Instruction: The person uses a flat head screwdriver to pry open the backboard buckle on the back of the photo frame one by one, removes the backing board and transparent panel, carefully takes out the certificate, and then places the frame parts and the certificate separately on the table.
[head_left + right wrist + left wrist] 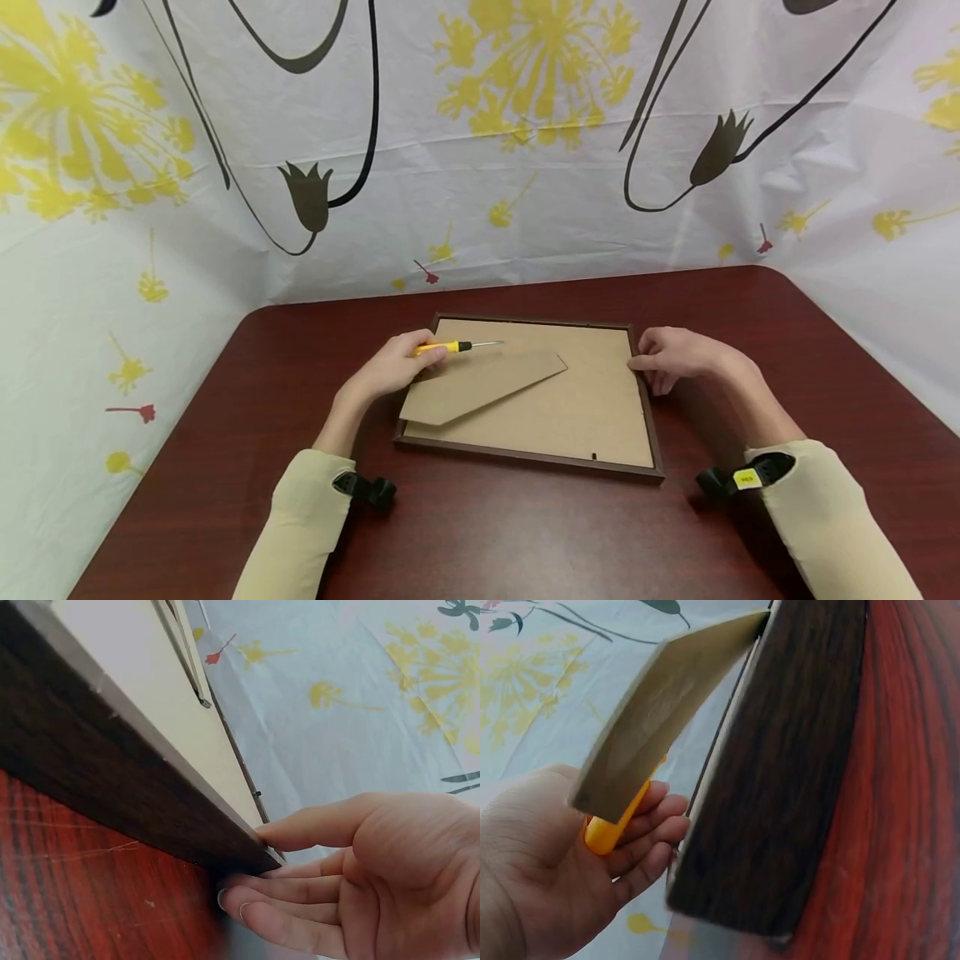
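A dark brown picture frame (525,457) lies face down on the table, its tan backing board (603,400) upward. A hinged cardboard stand (487,385) slants up from the board, as the left wrist view shows. My left hand (397,364) holds a screwdriver (450,347) with a yellow handle, its metal tip pointing right above the board. In the left wrist view, fingertips of that hand touch the frame's left side. My right hand (678,354) grips the frame's right side, the thumb (307,827) on the top edge and the other fingers at the outer side and below.
The dark red-brown table (517,533) extends around the frame. A white sheet with yellow and grey flower prints (405,108) hangs behind the table and along both sides. Each wrist wears a black strap with a small camera (381,493).
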The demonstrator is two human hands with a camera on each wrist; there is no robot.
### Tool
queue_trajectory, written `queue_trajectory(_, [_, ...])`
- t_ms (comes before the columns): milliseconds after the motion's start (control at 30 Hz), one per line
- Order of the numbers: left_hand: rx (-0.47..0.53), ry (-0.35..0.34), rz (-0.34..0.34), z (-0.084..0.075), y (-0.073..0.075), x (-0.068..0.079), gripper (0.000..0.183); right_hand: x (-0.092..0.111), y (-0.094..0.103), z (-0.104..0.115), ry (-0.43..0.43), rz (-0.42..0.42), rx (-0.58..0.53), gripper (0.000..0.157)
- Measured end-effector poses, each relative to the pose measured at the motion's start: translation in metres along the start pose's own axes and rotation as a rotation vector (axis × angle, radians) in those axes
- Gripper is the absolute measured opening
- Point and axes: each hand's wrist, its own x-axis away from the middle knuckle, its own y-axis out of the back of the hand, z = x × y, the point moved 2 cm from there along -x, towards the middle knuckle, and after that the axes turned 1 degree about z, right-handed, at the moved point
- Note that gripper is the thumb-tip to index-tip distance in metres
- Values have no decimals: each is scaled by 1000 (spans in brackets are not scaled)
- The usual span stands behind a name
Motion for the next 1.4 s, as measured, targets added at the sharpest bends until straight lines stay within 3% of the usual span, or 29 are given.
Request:
queue_trajectory(233, [0, 3, 38, 6, 0, 1, 21, 1, -3, -3, -49, 106, -57, 27])
queue_trajectory(367, [-8, 14, 72, 7, 1, 1, 21, 0, -4, -5, -44, 113, -89, 27])
queue_trajectory(500, [-27, 40, 105, 7, 3, 3, 23, -5, -5, -4, 16, 40, -64, 28])
queue_trajectory(633, [-26, 66, 143, 7, 6, 6, 25, -10, -8, -1, 79, -102, 70, 28])
queue_trajectory(733, [-16, 79, 166, 7, 8, 7, 25, -14, -11, 0, 92, -203, 137, 27])
queue_trajectory(900, [9, 87, 176, 9, 8, 7, 24, -19, -17, 0, 91, -304, 157, 25])
queue_trajectory(1033, [11, 73, 159, 11, 8, 6, 25, -19, -19, 2, 83, -325, 161, 25])
queue_trajectory(1233, [-2, 69, 139, 9, 8, 6, 24, -18, -19, 3, 69, -289, 145, 26])
queue_trajectory(1400, [-25, 63, 133, 7, 9, 6, 24, -16, -19, 5, 10, -229, 107, 46])
